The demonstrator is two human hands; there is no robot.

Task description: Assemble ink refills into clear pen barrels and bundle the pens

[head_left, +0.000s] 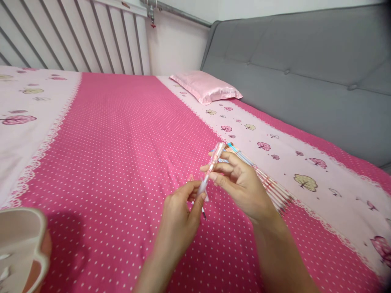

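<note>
Both hands over a pink dotted bed (116, 134). The right hand (241, 183) is closed on a pale pink pen (210, 171) and a bundle of further pens (271, 185). The left hand (180, 211) pinches the pen's lower end, tip exposed (cap apparently off). One pen appears in hand; the bundle seems left to handle. Pillow (204, 87) beyond.
</note>
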